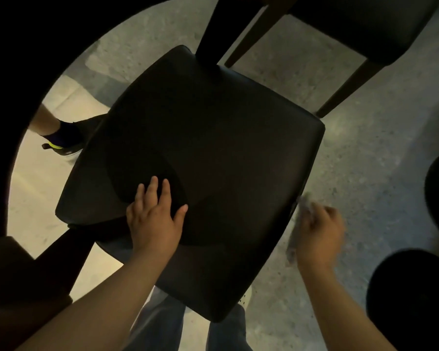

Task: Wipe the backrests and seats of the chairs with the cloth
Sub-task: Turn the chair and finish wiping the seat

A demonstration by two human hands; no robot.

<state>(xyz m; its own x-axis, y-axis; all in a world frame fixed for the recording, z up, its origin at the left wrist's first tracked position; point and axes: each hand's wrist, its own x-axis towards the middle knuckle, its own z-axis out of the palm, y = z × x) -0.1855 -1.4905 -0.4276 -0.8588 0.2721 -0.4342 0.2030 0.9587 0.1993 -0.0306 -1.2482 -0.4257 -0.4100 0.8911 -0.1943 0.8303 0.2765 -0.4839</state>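
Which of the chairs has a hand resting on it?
The large dark chair in the middle: the left hand lies flat on its seat. The top-right chair is untouched.

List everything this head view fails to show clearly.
All in the head view:
- Cloth: motion-blurred in the right hand; shape and folds unclear.
- Second chair: cut off by the top edge.
- Another person's foot: partly hidden behind the near chair.
- Left side: blacked out by the dark lens rim.
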